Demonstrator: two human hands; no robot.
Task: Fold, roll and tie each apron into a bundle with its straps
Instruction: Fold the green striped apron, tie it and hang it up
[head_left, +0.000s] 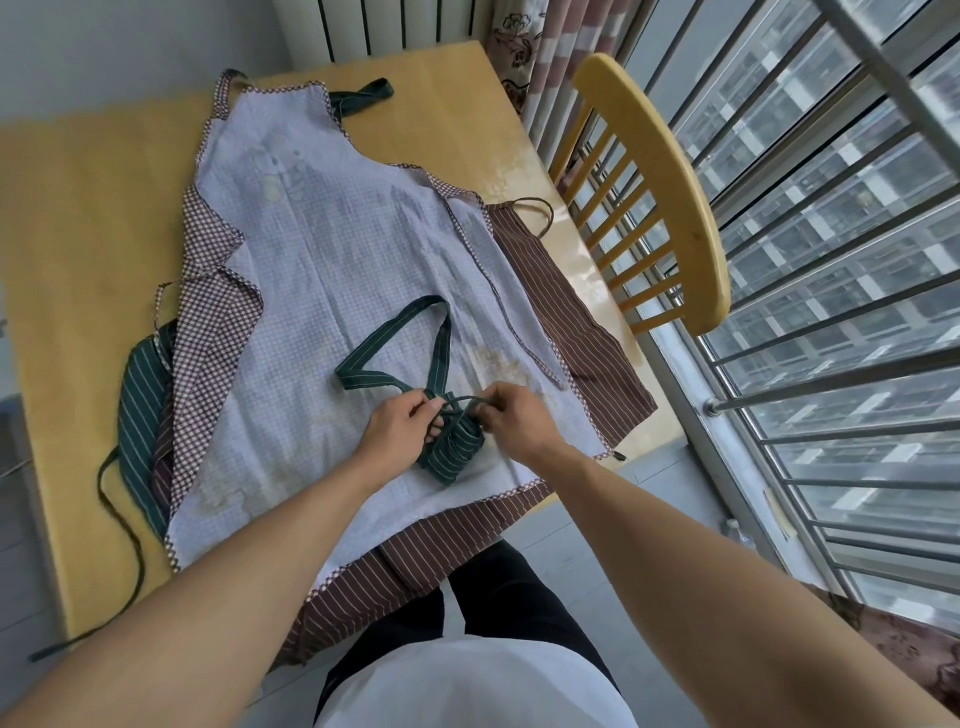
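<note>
A rolled bundle of green striped apron (452, 452) lies on top of a pale checked apron (332, 260) spread inside up over the table. Its wide green neck loop (410, 343) trails away from the bundle. My left hand (405, 426) pinches a thin green strap (460, 401) at the bundle's left. My right hand (511, 415) pinches the same strap on the right, just above the roll. The strap crosses between both hands over the bundle.
A brown striped apron (571, 332) lies under the checked one, and another green striped apron (137, 405) pokes out at the left. The wooden table (78, 208) has a yellow chair (670, 192) on its right side, beside a barred window.
</note>
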